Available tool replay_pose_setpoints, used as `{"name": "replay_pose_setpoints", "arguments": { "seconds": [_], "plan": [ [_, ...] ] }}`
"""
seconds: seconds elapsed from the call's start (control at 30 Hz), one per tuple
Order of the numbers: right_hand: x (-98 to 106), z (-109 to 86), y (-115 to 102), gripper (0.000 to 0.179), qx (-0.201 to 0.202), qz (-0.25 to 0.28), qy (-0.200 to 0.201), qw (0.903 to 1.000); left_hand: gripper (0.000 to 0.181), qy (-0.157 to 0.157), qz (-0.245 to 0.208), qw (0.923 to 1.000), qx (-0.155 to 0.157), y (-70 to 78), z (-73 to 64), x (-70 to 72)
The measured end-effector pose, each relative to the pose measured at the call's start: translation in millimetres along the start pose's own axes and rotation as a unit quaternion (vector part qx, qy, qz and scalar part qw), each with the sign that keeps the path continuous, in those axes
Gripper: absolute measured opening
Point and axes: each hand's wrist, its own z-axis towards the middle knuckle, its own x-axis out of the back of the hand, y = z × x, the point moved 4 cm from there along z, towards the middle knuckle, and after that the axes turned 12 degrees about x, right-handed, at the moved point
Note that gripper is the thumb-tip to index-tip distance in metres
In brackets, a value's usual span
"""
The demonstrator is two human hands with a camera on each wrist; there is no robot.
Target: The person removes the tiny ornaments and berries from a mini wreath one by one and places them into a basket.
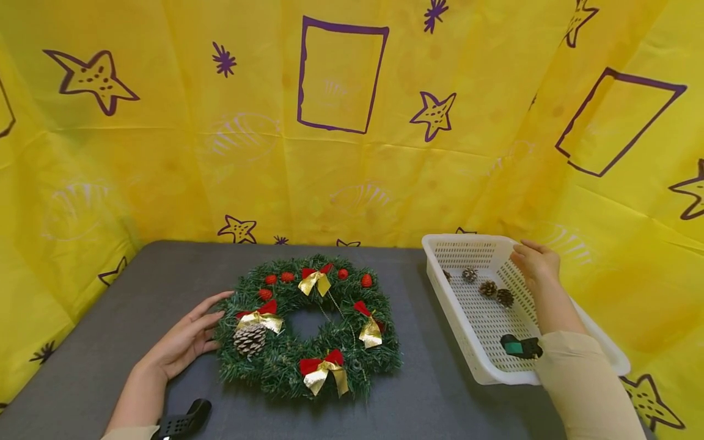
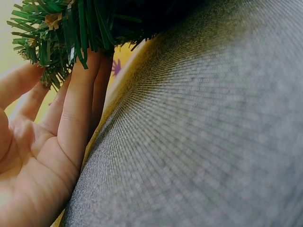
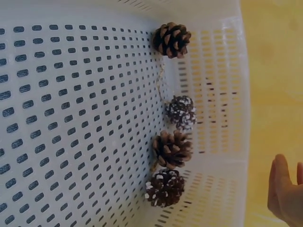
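A green wreath [image 1: 379, 342] lies flat on the table. It carries several red-and-gold bows [image 1: 324, 373], red berries [image 1: 287, 277] and a white-tipped pine cone [image 1: 250, 340] on its left side. My left hand [image 1: 184, 339] touches the wreath's left edge; its fingers [image 2: 78, 104] reach fairly straight into the greenery. My right hand [image 1: 538, 266] hovers by the far right rim of a white perforated basket [image 1: 459, 330], fingers apart with nothing visible between them. Several pine cones [image 3: 171, 149] lie along one end of the basket, some brown, some white-flecked.
A grey cloth covers the table [image 1: 181, 269]. Yellow patterned curtain [image 1: 352, 171] hangs behind and at both sides. Black wrist devices sit on the left wrist [image 1: 184, 421] and the right, the right one over the basket. A thin gold cord [image 3: 161, 82] lies among the cones.
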Motion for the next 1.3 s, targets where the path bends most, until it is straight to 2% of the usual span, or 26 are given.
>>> {"name": "replay_pose_setpoints", "arguments": {
  "seconds": [0.3,0.47,0.67,0.83,1.0,1.2,1.3],
  "plan": [
    [-10.6,-4.2,-6.6,0.014,0.029,0.010,-0.050,0.9983,0.055,-0.003,-0.008,1.0000,-0.003,0.8,-1.7,-0.6],
    [-27.1,-12.1,-13.2,0.015,0.038,0.039,-0.091,0.9943,0.055,0.000,-0.010,0.9999,0.001,1.6,-2.1,-1.9],
    [-48.3,-21.8,-20.2,0.015,0.042,0.037,-0.128,0.9902,0.055,0.000,-0.009,1.0000,-0.003,1.9,-2.9,-2.6],
    [-62.4,-27.5,-23.9,0.026,0.046,0.016,-0.145,0.9883,0.055,-0.001,-0.005,1.0000,-0.002,0.0,-1.7,-1.6],
    [-73.7,-31.0,-25.8,0.028,0.049,0.007,-0.162,0.9855,0.056,0.003,0.008,1.0000,0.001,-2.2,-0.4,0.6],
    [-87.4,-36.6,-26.9,0.054,0.068,0.012,-0.194,0.9787,0.057,0.006,0.002,1.0000,0.004,-2.0,0.1,0.8],
    [-94.4,-41.1,-26.0,0.060,0.077,-0.007,-0.211,0.9745,0.057,0.004,-0.001,1.0000,0.000,-1.2,0.1,0.6]
  ]
}}
